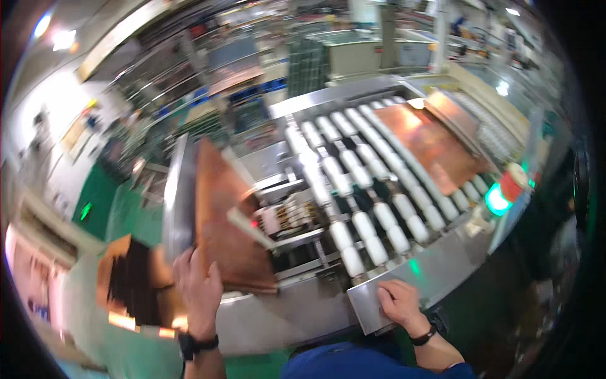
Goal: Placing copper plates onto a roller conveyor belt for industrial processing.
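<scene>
At the left, my left hand [201,294] is closed on the lower edge of a copper-coloured sheet [224,218]. The sheet stands tilted against a metal-edged support [180,192] beside the conveyor. My right hand [401,306] rests on the conveyor's near metal frame [435,275], its fingers loosely bent and no object visible in it. A second copper-coloured sheet [435,145] lies flat on the white rollers [363,230] at the far right. Motion blur softens the sheets' edges.
A signal lamp [499,199] with a red top and lit green part stands at the conveyor's right side. Lower left, a stack of dark and copper-coloured pieces [136,284] sits close to my left forearm. Blurred racks [309,66] stand behind, with a pale tank [356,57].
</scene>
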A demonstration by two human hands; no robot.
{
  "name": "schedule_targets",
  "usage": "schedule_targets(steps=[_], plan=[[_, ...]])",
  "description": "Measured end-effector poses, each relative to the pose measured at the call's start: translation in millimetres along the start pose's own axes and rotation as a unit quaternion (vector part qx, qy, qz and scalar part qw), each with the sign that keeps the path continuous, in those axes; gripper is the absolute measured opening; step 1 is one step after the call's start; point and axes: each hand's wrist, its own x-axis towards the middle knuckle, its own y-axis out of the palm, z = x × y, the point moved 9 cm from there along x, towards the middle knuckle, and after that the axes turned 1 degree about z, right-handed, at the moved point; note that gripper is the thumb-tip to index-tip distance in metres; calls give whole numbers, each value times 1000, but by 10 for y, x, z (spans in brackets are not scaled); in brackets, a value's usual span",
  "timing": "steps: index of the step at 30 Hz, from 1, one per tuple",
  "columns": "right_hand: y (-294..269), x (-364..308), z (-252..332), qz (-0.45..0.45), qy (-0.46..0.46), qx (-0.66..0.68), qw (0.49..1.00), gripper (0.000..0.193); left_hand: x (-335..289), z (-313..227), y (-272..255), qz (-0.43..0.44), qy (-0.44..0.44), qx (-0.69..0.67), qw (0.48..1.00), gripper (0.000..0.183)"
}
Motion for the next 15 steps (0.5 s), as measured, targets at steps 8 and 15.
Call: schedule_targets(steps=[8, 15], plan=[[250, -118, -33, -10, -18, 4, 1000, 13, -833, 457, 352, -20, -78, -122, 989, 61], [41, -408, -379, 63, 1, 110, 992, 14, -851, 283, 683, -9, -159, -104, 982, 62]])
